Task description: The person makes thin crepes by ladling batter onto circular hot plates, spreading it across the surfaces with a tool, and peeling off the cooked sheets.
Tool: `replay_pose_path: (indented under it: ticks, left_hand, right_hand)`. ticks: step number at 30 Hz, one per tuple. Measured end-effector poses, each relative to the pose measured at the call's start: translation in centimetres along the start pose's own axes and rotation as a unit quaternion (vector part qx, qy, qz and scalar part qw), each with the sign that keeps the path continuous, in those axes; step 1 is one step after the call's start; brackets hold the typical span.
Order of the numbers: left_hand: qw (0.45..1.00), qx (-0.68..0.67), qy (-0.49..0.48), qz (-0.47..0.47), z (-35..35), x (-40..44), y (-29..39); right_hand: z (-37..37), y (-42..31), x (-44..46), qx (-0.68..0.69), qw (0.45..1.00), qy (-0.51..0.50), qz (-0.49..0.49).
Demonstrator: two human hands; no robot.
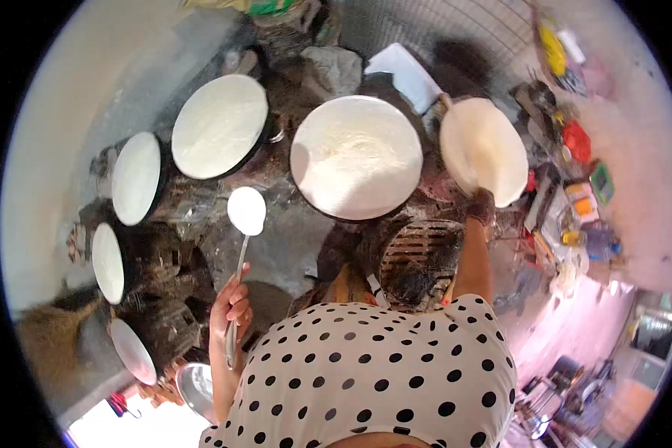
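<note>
My left hand (234, 304) is closed around the handle of a long ladle (246, 211), whose round bowl looks white. My right hand (481, 205) is at the near rim of a large pale basin (493, 149) on the right; it looks dark, and its fingers are hard to make out. Pale liquid seems to coat the basin. In front of me is a big round pan (357, 157) filled with a whitish layer. Left of it stands another white-filled pan (220, 127), with a smaller one (137, 179) farther left.
More round pans curve down the left side, one (108, 263) near the wall and one (134, 352) lower. A grate (418, 250) lies below the centre. White sheeting (405, 75) is behind the basin. Jars and a red item (576, 142) stand at right.
</note>
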State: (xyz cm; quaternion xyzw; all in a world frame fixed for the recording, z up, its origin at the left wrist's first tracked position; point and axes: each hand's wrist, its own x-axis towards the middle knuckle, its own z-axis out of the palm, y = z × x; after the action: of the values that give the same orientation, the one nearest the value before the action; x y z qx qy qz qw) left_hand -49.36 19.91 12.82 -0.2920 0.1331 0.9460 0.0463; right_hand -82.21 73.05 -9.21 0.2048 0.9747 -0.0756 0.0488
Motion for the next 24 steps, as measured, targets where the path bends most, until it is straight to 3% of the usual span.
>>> replay_pose_path:
  ticks: [4,6,8,10,11,12,13,15,16,18,19,20,21,22,24]
  left_hand:
    - [0.997,0.010,0.053,0.051,-0.6,-3.6,1.3]
    - [0.991,0.034,0.101,0.085,-1.3,-6.7,2.1]
    - [0.984,-0.033,0.084,0.156,-4.0,-10.3,2.3]
    - [0.969,-0.074,0.076,0.224,-6.4,-12.7,2.4]
    - [0.964,-0.060,0.082,0.245,-7.6,-13.3,2.8]
    - [0.962,-0.044,0.081,0.258,-9.3,-13.3,3.4]
    - [0.952,-0.064,0.086,0.287,-11.6,-13.8,4.3]
    - [0.952,-0.187,0.063,0.233,-16.3,-15.1,6.0]
    - [0.944,-0.195,0.061,0.257,-18.2,-15.9,6.5]
    - [0.910,-0.323,0.046,0.256,-22.7,-19.2,8.2]
    - [0.917,-0.265,0.044,0.296,-23.6,-22.7,9.6]
    - [0.919,-0.188,0.061,0.341,-24.6,-25.7,10.4]
    - [0.911,-0.059,0.196,0.359,-24.5,-28.7,11.3]
    - [0.871,0.075,0.330,0.356,-25.1,-31.5,12.8]
    - [0.841,0.145,0.406,0.326,-29.7,-35.0,15.9]
  right_hand:
    - [0.9,-1.7,-0.8,0.061,0.998,0.019,0.017]
    - [2.6,-3.7,-1.9,0.153,0.987,0.039,0.008]
    - [3.8,-8.3,-4.7,0.321,0.947,0.020,0.009]
    - [5.1,-15.0,-10.0,0.468,0.881,-0.068,0.023]
    - [3.7,-19.1,-13.8,0.447,0.880,-0.098,-0.125]
    - [0.5,-25.2,-19.3,0.516,0.838,-0.163,-0.069]
    - [1.3,-28.4,-22.2,0.515,0.823,-0.224,-0.084]
    - [3.2,-33.3,-27.4,0.473,0.793,-0.363,-0.127]
    - [4.4,-36.1,-29.6,0.443,0.777,-0.417,-0.162]
    - [8.0,-41.8,-34.8,0.354,0.744,-0.477,-0.306]
    - [10.8,-44.1,-38.0,0.268,0.702,-0.232,-0.617]
    - [11.9,-45.5,-40.8,0.201,0.622,-0.109,-0.749]
    - [12.8,-46.9,-43.8,0.154,0.522,0.048,-0.837]
    - [12.4,-47.8,-48.6,0.203,0.595,-0.180,-0.757]
    - [10.8,-49.8,-57.4,0.226,0.620,-0.402,-0.635]
